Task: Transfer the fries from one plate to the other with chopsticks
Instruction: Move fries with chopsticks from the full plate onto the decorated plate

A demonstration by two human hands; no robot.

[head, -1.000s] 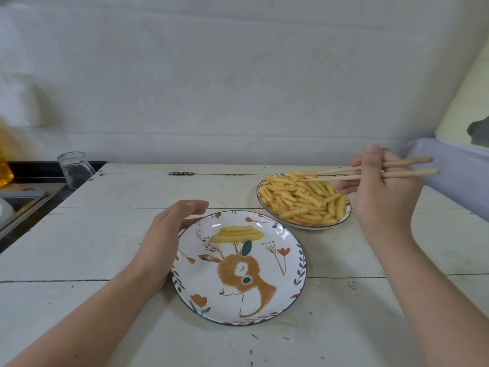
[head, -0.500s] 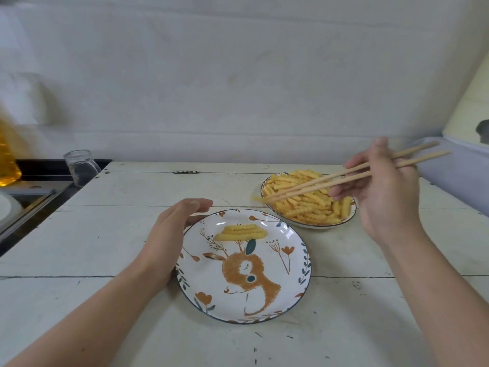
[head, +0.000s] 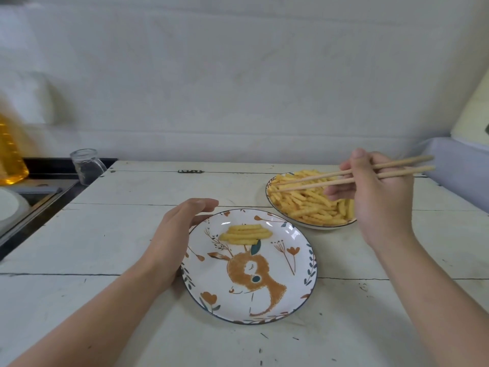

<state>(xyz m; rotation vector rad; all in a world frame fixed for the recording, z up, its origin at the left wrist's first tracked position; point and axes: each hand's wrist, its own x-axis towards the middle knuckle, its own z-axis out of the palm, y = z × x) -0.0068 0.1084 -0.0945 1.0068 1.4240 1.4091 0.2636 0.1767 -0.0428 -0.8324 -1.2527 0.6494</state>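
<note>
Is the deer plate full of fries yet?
No, nearly empty: the deer plate holds only a small stack of fries near its far edge.

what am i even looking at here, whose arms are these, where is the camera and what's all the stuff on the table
There is no machine here: these are a person's own bare arms. The single picture comes from a wide-angle camera worn on the person's head, looking forward and down, so the arms reach in from the bottom edge.

On the white painted wooden table sit two plates. The nearer round white plate with an orange deer drawing holds a small stack of yellow fries. The farther white plate is heaped with a large pile of fries.

The right hand grips a pair of pale wooden chopsticks, their tips over the heaped plate. The left hand rests against the deer plate's left rim, fingers relaxed, holding nothing.

A clear glass jar stands at the table's far left corner.
</note>
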